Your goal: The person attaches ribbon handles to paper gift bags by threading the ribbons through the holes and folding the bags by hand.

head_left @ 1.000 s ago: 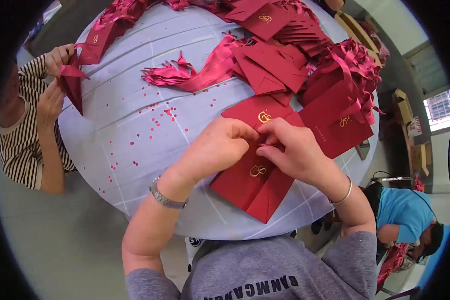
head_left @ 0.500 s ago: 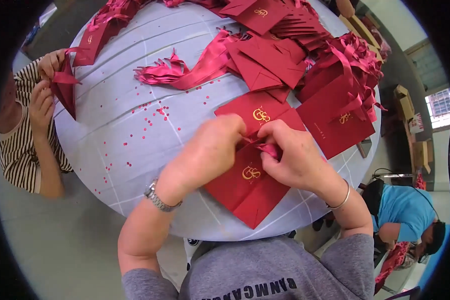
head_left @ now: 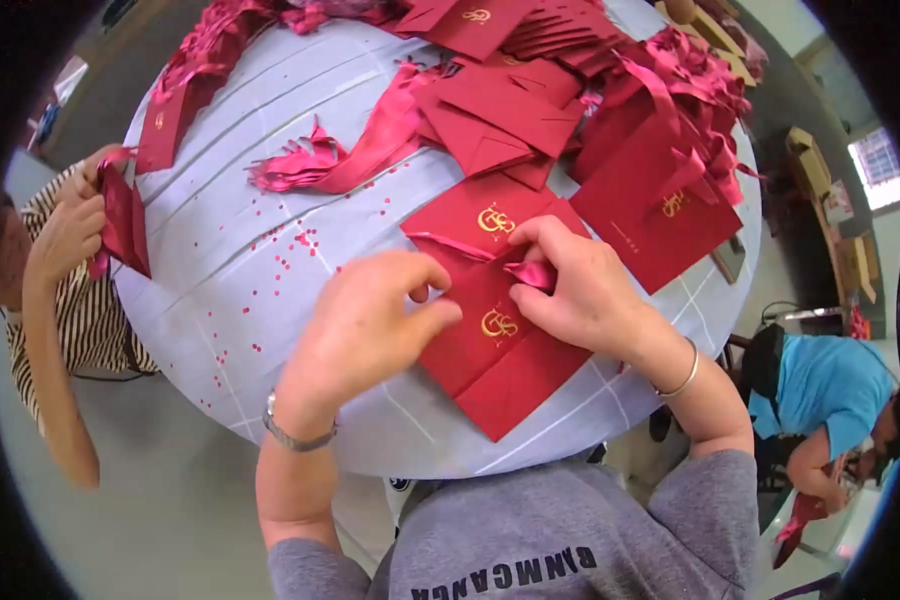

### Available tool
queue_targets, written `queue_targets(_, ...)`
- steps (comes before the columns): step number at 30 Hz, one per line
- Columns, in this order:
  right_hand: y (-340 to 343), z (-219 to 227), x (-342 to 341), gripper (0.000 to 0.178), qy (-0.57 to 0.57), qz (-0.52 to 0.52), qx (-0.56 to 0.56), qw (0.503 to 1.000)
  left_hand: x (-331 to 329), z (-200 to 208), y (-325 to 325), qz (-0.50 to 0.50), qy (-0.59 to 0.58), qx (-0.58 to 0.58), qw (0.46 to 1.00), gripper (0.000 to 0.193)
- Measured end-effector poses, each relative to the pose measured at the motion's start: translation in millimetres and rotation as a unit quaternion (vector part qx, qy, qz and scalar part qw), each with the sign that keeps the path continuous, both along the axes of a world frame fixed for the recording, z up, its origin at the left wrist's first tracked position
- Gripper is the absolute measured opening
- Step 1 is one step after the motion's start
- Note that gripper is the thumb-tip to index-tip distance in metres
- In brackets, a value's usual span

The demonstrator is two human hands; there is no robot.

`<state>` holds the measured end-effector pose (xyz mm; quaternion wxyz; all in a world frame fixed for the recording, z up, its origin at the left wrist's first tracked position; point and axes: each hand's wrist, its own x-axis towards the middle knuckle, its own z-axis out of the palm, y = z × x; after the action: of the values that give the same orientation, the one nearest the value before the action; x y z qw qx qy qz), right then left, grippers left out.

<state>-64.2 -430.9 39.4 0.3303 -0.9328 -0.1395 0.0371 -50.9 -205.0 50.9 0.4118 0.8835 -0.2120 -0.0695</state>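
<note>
A red paper bag with gold lettering lies flat before me on the round table, a second red bag with the same gold mark just beyond it. A pink ribbon sits at the bag's edge, and my right hand pinches it between thumb and forefinger. Another strip of the ribbon stretches leftward across the far bag. My left hand hovers at the bag's left side, thumb and forefinger apart, with nothing visible between them.
Cut pink ribbons lie bundled beyond the bags. Stacked red bags and finished-looking ribboned bags fill the far right. Small red dots litter the white tablecloth. At left a person in stripes handles a red bag; another in blue bends at right.
My left hand has let go of the ribbon and drawn back to the left, its fingers parting. The right hand stays at the ribbon. The view has shifted slightly.
</note>
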Motion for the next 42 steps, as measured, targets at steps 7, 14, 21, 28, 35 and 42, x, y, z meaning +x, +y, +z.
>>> queue_targets(7,-18,16,-14,0.077,-0.047,-0.006,-0.038,0.998,-3,-11,-10,0.011,-0.013,0.036,0.999,0.020)
queue_targets(14,-103,33,-49,0.062,0.190,-0.059,0.202,0.959,11,-13,-2,0.053,0.068,-0.021,0.996,0.019)
queue_targets(21,-123,21,-93,0.051,0.197,-0.118,0.410,0.883,17,-22,1,0.039,0.062,-0.019,0.997,0.019)
queue_targets(28,-131,3,-113,0.041,0.128,-0.123,0.510,0.842,19,-28,2,0.032,0.101,-0.015,0.994,0.014)
queue_targets(35,-131,-9,-112,0.026,0.095,-0.052,0.511,0.853,13,-25,8,0.078,0.093,-0.002,0.993,0.023)
queue_targets(42,-80,44,-74,0.011,-0.131,0.055,0.276,0.950,24,-25,2,0.059,0.057,0.007,0.997,0.026)
